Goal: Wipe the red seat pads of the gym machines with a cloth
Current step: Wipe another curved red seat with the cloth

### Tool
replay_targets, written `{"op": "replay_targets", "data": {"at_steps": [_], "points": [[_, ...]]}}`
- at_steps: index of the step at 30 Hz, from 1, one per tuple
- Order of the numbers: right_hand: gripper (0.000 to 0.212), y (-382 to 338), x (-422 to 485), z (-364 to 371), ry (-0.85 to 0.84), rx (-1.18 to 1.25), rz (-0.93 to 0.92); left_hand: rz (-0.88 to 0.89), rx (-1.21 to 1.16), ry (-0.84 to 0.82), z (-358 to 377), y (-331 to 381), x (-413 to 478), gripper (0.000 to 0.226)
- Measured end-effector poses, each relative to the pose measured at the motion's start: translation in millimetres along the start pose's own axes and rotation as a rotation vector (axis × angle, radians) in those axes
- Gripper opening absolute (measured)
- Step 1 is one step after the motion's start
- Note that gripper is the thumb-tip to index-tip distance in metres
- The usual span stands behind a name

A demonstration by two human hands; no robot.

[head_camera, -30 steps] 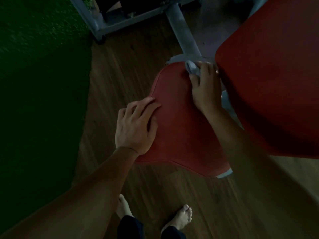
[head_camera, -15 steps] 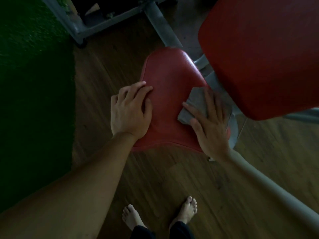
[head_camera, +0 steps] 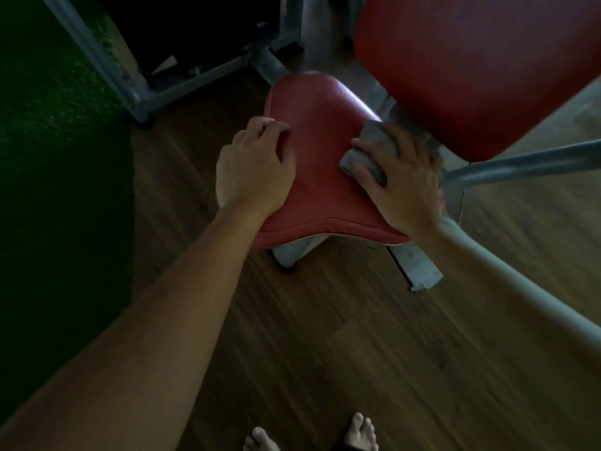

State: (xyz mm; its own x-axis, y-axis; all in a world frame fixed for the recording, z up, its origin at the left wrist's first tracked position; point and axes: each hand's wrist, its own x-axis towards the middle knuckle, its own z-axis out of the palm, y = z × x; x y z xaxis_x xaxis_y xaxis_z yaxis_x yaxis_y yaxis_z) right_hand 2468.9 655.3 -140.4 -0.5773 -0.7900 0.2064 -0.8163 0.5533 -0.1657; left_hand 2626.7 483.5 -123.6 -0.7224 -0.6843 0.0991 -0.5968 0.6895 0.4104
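A red seat pad point(head_camera: 325, 151) of a gym machine sits in the middle of the view. My left hand point(head_camera: 253, 167) rests on its left edge, fingers bent, fingertips on the red surface. My right hand point(head_camera: 406, 183) holds a bunched grey cloth point(head_camera: 362, 159) down on the seat's right side, with the thumb and fingers wrapped over it. Most of the cloth is hidden under that hand. A larger red back pad point(head_camera: 471, 66) hangs above at the upper right.
A grey metal bar point(head_camera: 527, 162) runs right from under the back pad, and another grey machine frame point(head_camera: 107, 70) stands at the upper left. Green turf point(head_camera: 58, 174) borders the wooden floor point(head_camera: 357, 336) on the left. My bare feet point(head_camera: 361, 431) show at the bottom.
My right hand drew the cloth from the seat's far end back along its right side and has bunched it. The left hand's fingers have bent. The view has shifted back.
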Motion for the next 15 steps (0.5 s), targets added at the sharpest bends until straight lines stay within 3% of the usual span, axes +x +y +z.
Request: {"op": "replay_targets", "data": {"at_steps": [9, 15], "points": [[0.040, -14, -26, -2, 0.213, 0.064, -0.099, 0.164, 0.069, 0.006, -1, -15, -12, 0.046], [0.035, -21, -42, 4, 0.350, -0.021, -0.198, 0.233, 0.094, 0.034, 0, -16, -11, 0.043]]}}
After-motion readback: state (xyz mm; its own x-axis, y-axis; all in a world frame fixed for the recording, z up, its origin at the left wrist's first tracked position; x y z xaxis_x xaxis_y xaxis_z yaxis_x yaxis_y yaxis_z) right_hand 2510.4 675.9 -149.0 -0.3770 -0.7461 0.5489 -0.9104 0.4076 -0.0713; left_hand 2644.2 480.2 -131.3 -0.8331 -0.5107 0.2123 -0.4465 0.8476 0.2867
